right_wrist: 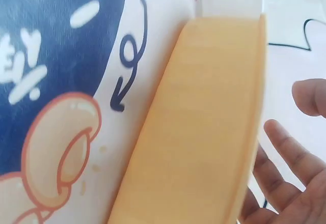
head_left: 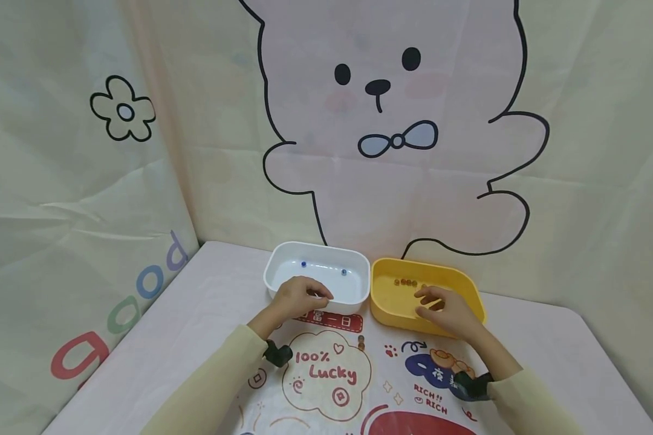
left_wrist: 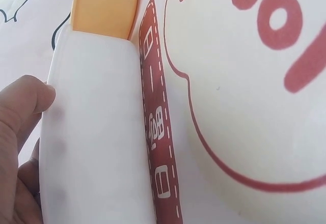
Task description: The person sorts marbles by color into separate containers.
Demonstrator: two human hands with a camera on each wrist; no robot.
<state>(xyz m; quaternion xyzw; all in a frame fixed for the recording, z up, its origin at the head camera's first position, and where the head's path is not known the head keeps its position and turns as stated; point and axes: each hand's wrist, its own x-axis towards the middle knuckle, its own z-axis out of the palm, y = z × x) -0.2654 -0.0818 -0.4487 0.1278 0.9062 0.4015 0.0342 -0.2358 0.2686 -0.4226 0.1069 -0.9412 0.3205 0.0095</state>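
My left hand [head_left: 302, 296] is over the near rim of a white tray [head_left: 317, 246], fingers bent and their tips partly hidden. Whether it pinches anything I cannot tell. Inside that tray lie a blue bead [head_left: 303, 264] and a paler blue bead [head_left: 344, 272]. Over the near side of a yellow tray [head_left: 378, 308] is my right hand [head_left: 448, 309]; the right wrist view shows its fingers [right_wrist: 293, 152] spread, with nothing between them and the thumb. Several amber beads [head_left: 405, 283] sit in a row in the yellow tray, another close to the right fingertips.
Both trays stand side by side at the back of the table [head_left: 533, 338]. Two brownish beads [head_left: 361, 342] lie on the printed mat [head_left: 326, 399] in front of them. Behind rises a backdrop [head_left: 392, 199] with a bear drawing.
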